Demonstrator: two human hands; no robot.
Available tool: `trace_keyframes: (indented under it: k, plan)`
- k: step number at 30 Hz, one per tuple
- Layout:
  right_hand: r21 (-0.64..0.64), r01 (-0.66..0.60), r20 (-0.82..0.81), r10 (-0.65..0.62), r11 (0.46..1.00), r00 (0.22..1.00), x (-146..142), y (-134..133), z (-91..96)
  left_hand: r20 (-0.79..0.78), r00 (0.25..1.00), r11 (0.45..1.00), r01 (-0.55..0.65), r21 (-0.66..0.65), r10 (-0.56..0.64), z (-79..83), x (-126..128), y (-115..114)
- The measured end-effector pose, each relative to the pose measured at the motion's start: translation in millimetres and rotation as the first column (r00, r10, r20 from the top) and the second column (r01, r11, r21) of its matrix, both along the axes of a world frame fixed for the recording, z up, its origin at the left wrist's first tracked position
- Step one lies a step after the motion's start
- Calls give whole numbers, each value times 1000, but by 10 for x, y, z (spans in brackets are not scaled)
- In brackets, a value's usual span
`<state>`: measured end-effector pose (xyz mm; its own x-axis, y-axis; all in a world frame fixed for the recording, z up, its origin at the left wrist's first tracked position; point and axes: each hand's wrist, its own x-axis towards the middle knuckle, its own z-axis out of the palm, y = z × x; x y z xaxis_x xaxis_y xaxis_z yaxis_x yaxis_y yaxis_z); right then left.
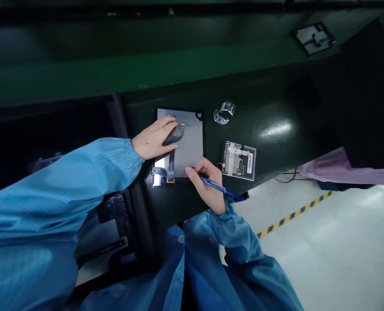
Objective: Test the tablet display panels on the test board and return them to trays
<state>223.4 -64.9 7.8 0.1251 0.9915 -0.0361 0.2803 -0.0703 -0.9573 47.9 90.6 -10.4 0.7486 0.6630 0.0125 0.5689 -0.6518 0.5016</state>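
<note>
A flat rectangular display panel [188,144] with a grey back and thin black border lies on the dark green bench [269,103]. My left hand [153,139] rests on its upper left part, with thumb and fingers pinching a dark flexible ribbon cable [176,134]. My right hand [207,185] sits at the panel's lower right edge, gripping a blue pen [221,188] with its tip near the grey surface. Silver foil pieces [159,176] and a narrow flex strip [171,170] lie at the panel's lower left. Both forearms wear blue sleeves.
A circuit board on a black mat [239,160] lies right of the panel, with a chrome ring-shaped part [224,113] above it. A black box [363,95] looms at right. Below the bench edge are a dark rack [114,207] and a floor with yellow-black tape [292,216].
</note>
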Motion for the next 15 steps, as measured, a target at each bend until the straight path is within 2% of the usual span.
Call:
trace_keyframes:
  k: [3,6,9,15]
  plan:
    - [12,10,26,-10,1000,1000,-136,129,-167,30,999,998,-44,51,42,-70,25,-20]
    - [85,-7,153,-6,996,988,-156,147,-252,66,996,996,-62,58,58,-60,69,-6]
    - [112,-82,233,54,990,971,-150,123,-248,96,993,997,-67,24,65,-42,79,14]
    - [88,-108,304,77,990,949,-172,130,-211,122,989,996,-87,18,84,-74,69,17]
